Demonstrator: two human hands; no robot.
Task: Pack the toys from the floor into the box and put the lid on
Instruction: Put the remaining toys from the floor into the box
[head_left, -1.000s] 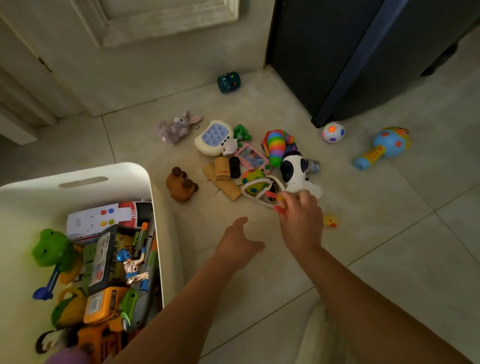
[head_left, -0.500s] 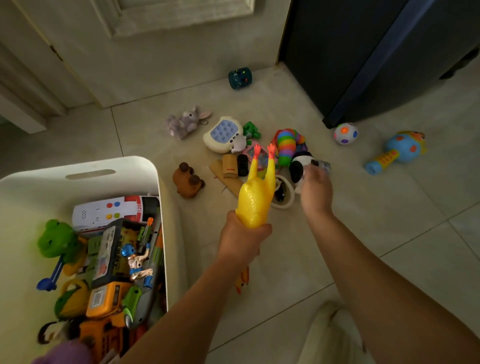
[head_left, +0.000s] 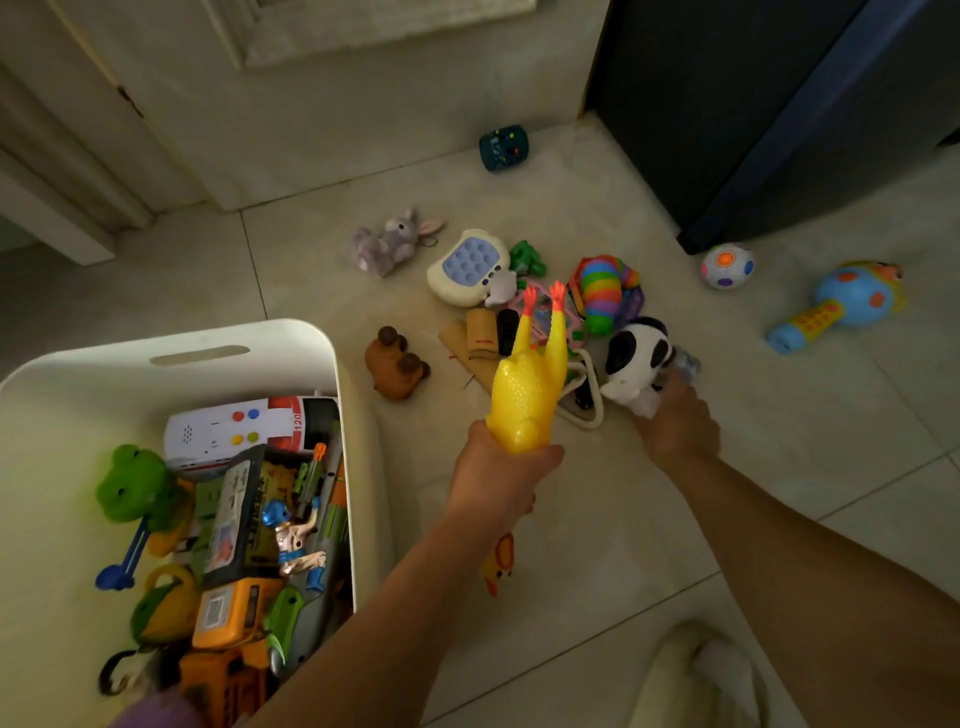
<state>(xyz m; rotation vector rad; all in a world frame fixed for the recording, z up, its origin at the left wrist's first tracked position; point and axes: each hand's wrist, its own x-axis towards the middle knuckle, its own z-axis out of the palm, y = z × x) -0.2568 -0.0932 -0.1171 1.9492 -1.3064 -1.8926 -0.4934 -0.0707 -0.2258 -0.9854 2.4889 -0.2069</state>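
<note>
Chicken first: your left hand (head_left: 498, 483) has its fingers clenched round the middle of the yellow rubber chicken (head_left: 527, 395), held above the floor (head_left: 571, 597) near the centre of the view. Its orange feet point to twelve o'clock, over the toy pile, and its head hangs out below your fist toward six o'clock. The chicken is outside the box, at three o'clock from its rim.

Your right hand (head_left: 675, 431) reaches to one o'clock and touches the lower end of the black-and-white plush dog (head_left: 636, 358), which lies on the floor at the pile's three o'clock edge. The back of that hand faces the camera and hides its fingers, so you cannot tell whether they grasp the dog or only rest on it.

The white box (head_left: 291, 332) fills the eight o'clock corner of the view, open at the top, with a slot handle in its far wall. Inside, heaped together, lie a green frog toy (head_left: 137, 480), a white console (head_left: 223, 428) with coloured buttons, a small blue-headed figure (head_left: 293, 535) and orange and green plastic toys.

The pile at twelve o'clock from your left hand holds a cream push-button game (head_left: 467, 265), a rainbow slug (head_left: 602, 291) and a brown bear (head_left: 397, 366). A grey plush rabbit (head_left: 392, 241) lies at eleven o'clock of the pile, and a dark teal cube toy (head_left: 503, 148) farther out near the wall. A spotted ball (head_left: 726, 266) and a blue toy microphone (head_left: 841, 304) lie apart at two to three o'clock.
</note>
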